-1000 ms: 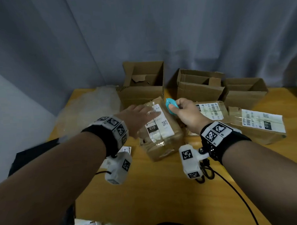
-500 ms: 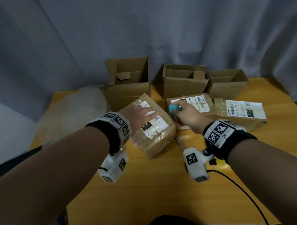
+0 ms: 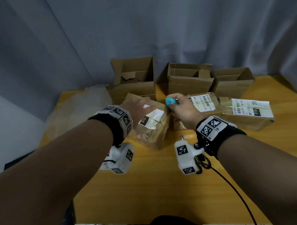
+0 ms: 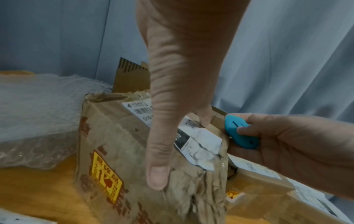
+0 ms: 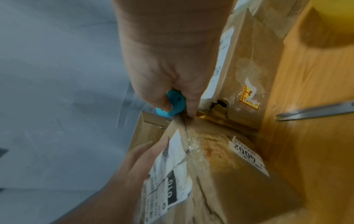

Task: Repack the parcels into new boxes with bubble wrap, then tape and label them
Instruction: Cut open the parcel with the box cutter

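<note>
Opening step, by judgement: old taped parcel at table centre, in front of open cardboard boxes, being slit. Left hand flat on top, fingers straight, thumb down near face, steadying. Right hand clamped on blue box cutter, tip at parcel's top right edge. Next: draw cutter along tape seam, shallow, away from left fingers; bubble wrap unused at left

The left hand hides part of the worn parcel's label; its small print is unreadable.
</note>
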Demonstrator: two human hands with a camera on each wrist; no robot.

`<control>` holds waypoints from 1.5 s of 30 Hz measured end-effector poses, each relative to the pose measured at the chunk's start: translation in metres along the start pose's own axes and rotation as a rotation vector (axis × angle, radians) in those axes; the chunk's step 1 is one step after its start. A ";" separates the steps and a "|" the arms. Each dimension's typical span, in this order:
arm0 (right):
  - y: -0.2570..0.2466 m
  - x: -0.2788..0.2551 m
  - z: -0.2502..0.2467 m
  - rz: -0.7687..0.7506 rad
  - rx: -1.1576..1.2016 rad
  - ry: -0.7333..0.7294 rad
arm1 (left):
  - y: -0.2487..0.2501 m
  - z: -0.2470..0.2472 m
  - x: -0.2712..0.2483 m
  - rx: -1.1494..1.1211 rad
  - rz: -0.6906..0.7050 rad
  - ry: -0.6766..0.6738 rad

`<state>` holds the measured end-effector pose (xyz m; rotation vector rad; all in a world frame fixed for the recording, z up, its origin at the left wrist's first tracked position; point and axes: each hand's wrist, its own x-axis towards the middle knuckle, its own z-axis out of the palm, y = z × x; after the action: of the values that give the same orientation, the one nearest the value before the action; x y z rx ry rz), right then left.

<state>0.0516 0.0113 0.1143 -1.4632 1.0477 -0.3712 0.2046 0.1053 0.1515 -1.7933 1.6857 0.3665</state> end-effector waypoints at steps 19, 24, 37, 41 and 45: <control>-0.020 0.038 -0.020 -0.017 -0.416 -0.030 | -0.020 -0.012 0.033 -0.210 -0.172 0.092; -0.024 0.050 -0.015 -0.051 -0.510 -0.048 | -0.022 -0.016 0.035 -0.194 -0.148 0.104; -0.021 0.040 -0.025 -0.022 -0.477 -0.192 | -0.016 -0.017 0.035 -0.144 -0.164 0.094; -0.023 0.033 -0.028 0.030 -0.509 -0.260 | -0.014 -0.015 0.034 -0.178 -0.189 0.087; -0.028 0.030 -0.026 -0.074 -0.730 -0.252 | -0.015 -0.012 0.034 -0.206 -0.193 0.107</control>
<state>0.0590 -0.0322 0.1353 -2.1333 0.9659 0.1743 0.2210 0.0710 0.1436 -2.1413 1.5756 0.3755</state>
